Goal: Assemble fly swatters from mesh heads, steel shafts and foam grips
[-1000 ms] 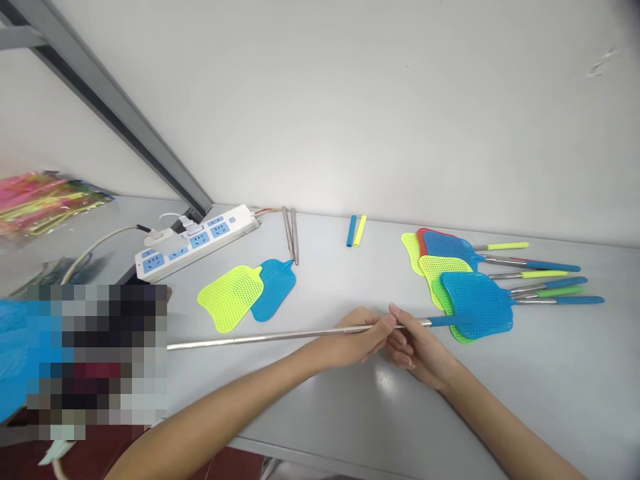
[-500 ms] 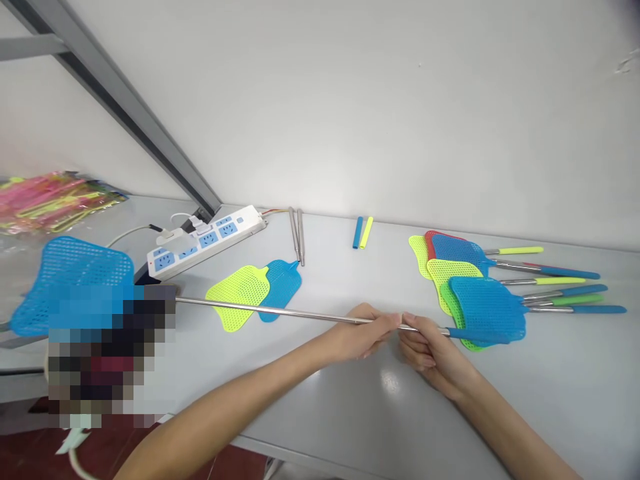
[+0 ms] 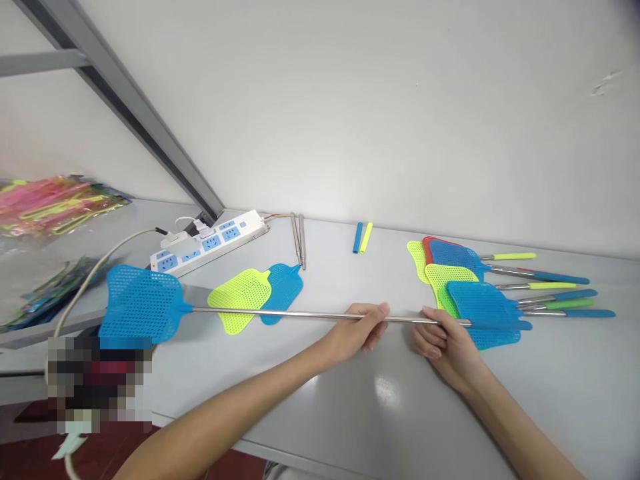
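A long fly swatter lies level across my view. Its blue mesh head (image 3: 143, 305) is at the left, and its thin metal rod (image 3: 300, 313) runs to a blue handle (image 3: 503, 325) at the right. My left hand (image 3: 356, 330) is closed around the rod near the middle. Just left of the handle, my right hand (image 3: 443, 341) pinches the rod between thumb and curled fingers. A short stretch of bare rod shows between my hands. Beneath the rod, a yellow swatter head (image 3: 237, 300) overlaps a loose blue swatter head (image 3: 285, 290) on the table.
At the right is a pile of several finished-looking swatters (image 3: 487, 303). Two metal rods (image 3: 299, 240) and two short sleeves, blue (image 3: 358, 238) and yellow (image 3: 367, 238), lie near the wall. A power strip (image 3: 210, 243) and bagged plastic items (image 3: 55, 203) are at the left.
The swatter's head has shifted right, nearer to my hands, and the handle end has moved slightly right. My hands are a little farther apart along the rod.
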A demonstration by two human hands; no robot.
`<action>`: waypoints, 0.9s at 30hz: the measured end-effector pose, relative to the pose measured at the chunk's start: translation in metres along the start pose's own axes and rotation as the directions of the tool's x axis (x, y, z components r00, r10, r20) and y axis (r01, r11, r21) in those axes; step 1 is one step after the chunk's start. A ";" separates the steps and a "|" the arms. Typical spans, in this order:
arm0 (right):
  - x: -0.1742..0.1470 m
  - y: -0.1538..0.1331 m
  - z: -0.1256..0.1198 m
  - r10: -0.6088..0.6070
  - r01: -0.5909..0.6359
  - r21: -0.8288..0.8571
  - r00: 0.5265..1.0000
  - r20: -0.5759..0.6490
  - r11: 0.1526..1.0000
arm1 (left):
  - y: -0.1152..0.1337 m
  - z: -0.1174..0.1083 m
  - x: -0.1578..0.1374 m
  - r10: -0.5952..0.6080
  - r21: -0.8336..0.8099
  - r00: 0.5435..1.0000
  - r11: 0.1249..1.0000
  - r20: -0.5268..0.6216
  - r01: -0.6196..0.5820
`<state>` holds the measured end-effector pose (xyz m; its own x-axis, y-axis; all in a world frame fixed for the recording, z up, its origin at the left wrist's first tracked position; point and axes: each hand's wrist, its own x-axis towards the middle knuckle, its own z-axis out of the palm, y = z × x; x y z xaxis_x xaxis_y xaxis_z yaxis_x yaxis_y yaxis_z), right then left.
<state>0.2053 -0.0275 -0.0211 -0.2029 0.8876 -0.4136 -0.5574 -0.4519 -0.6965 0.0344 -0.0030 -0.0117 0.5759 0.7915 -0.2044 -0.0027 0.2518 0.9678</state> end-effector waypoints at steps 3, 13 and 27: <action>0.001 -0.013 -0.009 -0.086 0.090 0.060 0.995 -0.055 0.994 | 0.006 -0.004 0.000 0.082 -0.043 0.991 0.995 -0.103 -0.087; 0.006 -0.037 -0.036 -0.329 0.347 0.048 0.920 -0.214 0.937 | 0.021 -0.043 -0.002 0.151 -0.225 0.902 0.940 -0.405 -0.258; 0.004 -0.017 -0.016 -0.134 0.133 -0.059 0.991 -0.021 0.989 | 0.018 -0.034 -0.008 0.017 -0.310 0.955 0.944 -0.296 -0.113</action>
<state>0.2266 -0.0173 -0.0203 -0.1096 0.9381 -0.3286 -0.5310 -0.3347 -0.7785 0.0020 0.0139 0.0024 0.3082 0.9249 -0.2225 -0.3210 0.3213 0.8909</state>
